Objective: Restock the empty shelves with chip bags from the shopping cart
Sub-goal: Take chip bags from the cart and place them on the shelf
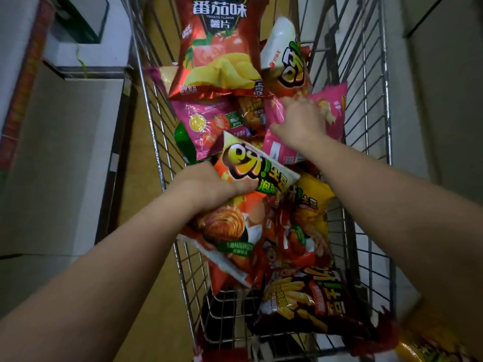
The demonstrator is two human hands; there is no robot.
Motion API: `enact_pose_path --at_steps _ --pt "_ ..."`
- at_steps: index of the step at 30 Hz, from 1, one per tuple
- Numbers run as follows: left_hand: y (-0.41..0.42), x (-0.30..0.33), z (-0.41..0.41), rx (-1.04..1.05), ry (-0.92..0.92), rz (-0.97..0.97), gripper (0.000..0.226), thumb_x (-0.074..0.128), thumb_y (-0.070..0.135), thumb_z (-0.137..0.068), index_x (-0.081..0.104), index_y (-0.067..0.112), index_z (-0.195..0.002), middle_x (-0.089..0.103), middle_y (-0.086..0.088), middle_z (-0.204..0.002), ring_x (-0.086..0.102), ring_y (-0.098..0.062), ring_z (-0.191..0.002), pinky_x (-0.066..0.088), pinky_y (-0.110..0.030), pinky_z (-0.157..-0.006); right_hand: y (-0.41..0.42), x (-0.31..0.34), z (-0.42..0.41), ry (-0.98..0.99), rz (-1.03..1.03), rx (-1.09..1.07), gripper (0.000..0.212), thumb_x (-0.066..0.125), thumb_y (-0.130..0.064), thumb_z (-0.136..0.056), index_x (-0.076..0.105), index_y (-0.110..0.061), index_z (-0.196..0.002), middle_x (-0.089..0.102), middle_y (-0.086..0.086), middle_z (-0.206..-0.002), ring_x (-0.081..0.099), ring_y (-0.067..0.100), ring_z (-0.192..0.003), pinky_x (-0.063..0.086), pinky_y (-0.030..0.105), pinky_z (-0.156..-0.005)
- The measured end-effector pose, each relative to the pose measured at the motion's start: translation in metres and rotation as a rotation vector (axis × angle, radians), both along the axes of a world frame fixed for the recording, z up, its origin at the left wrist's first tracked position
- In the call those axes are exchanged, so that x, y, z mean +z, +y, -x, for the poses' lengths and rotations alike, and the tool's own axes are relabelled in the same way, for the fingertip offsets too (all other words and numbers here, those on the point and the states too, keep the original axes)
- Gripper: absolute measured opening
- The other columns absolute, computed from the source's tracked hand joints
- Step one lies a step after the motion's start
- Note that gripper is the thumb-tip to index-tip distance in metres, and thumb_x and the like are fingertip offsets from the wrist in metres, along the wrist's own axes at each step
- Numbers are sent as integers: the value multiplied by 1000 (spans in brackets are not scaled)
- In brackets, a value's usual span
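— Cardboard boxes (65,158) line the left side; what sits nearest in the wire shopping cart (366,105)?

— A dark red fries bag (311,304), close to the near end.

— And the hands?

— Left hand (209,184) is clamped on an orange-and-white bag (251,194) mid-cart. Right hand (300,121) presses fingers curled onto a pink bag (332,111) farther in.

— Beyond those?

— A big red tomato chip bag (219,48) stands upright at the far end.

cart top open | wire walls (366,105) flank | chip bags (222,61) fill basket
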State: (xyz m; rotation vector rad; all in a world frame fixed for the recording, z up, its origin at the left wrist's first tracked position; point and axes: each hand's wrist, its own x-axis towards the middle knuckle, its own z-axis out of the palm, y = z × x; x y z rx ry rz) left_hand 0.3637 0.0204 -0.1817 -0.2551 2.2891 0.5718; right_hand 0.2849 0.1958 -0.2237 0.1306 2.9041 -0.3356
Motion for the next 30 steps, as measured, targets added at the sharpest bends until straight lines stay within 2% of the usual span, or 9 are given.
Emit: enact_pose_path --at_steps 6,10,13,17,19,22,25,27,30 --pt "0 9 -3 73 72 -40 86 60 74 -65 46 25 -134 58 -2 -126 54 -27 -114 38 -29 -84 2 17 -29 63 237 -118 30 58 -26 -87 63 -19 -116 65 10 -111 51 30 -113 35 34 -94" --pt "-17 30 -10 144 112 -99 81 62 72 -59 50 28 -125 60 0 -113 57 -24 -104 40 -31 -87 4 33 -55 103 459 -231 27 59 -14 -84 68 -14 -110 62 14 -119 45 30 -122 36 27 -92" --pt "-30 44 -14 205 232 -154 82 70 75 -47 50 32 -114 61 2 -106 59 -23 -99 45 -35 -92 8 39 -71 201 619 -308 5 60 -16 -77 63 -15 -75 63 16 -98 54 28 -103 37 30 -78" --pt "-35 54 -22 212 317 -199 89 67 81 -35 55 34 -110 63 9 -95 61 -17 -90 46 -32 -82 20 48 -90 197 1093 -562 23 55 2 -79 64 -18 -72 63 1 -67 58 19 -64 45 29 -61" --pt "-38 57 -26 199 319 -225 96 63 80 -30 57 32 -113 67 8 -98 64 -18 -89 49 -35 -85 27 48 -99 150 1274 -684 34 49 11 -79 61 -20 -70 61 -7 -56 56 10 -53 45 22 -52" --pt "-42 61 -31 266 336 -284 94 67 76 -30 58 30 -112 68 3 -101 66 -20 -90 51 -39 -88 40 49 -105 131 1417 -835 35 42 17 -77 58 -14 -70 60 -3 -58 56 14 -57 44 18 -48" --pt "-42 61 -30 408 383 -341 87 79 66 -44 57 22 -116 67 -1 -103 65 -23 -93 49 -34 -84 52 54 -104 194 1533 -942 34 37 19 -77 55 -10 -72 61 0 -58 58 14 -53 44 18 -45" --pt "-37 60 -27 467 450 -321 92 77 70 -46 55 23 -122 65 -1 -109 63 -23 -98 48 -35 -87 56 56 -101 277 1674 -990 34 32 21 -77 52 -7 -71 60 -2 -50 59 10 -47 46 18 -45" --pt "-29 57 -25 515 516 -328 96 67 79 -39 54 31 -121 64 3 -115 62 -21 -103 48 -42 -96 55 56 -100 318 1844 -1055 33 29 16 -80 49 -8 -72 59 3 -59 59 14 -55 49 23 -53"
